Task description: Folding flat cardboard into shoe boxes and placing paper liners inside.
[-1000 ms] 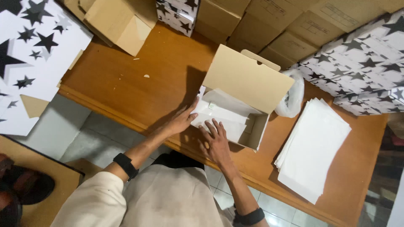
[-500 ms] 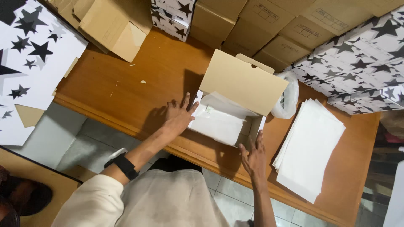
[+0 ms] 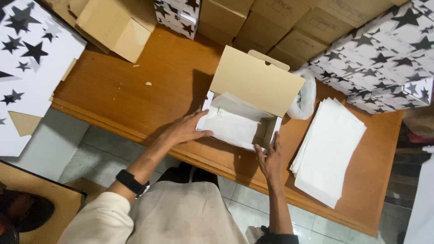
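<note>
An open cardboard box [image 3: 253,90] lies on the wooden table [image 3: 149,95], its brown lid standing up at the back. White paper [image 3: 233,124] lines its inside. My left hand [image 3: 185,129] rests flat against the box's left front corner, fingers spread on the white wall. At the right front corner my right hand [image 3: 270,158] touches the box's edge with its fingertips. Neither hand holds anything loose.
A stack of white paper sheets [image 3: 330,149] lies right of the box, a crumpled clear plastic bag [image 3: 305,97] behind it. Star-patterned boxes [image 3: 384,58] and plain brown boxes [image 3: 271,18] crowd the back. More star-printed sheets [image 3: 27,58] lie at the left.
My hands left the inside of the box. The left one settled on the left front corner, the right one swung out and then came up to the right front corner.
</note>
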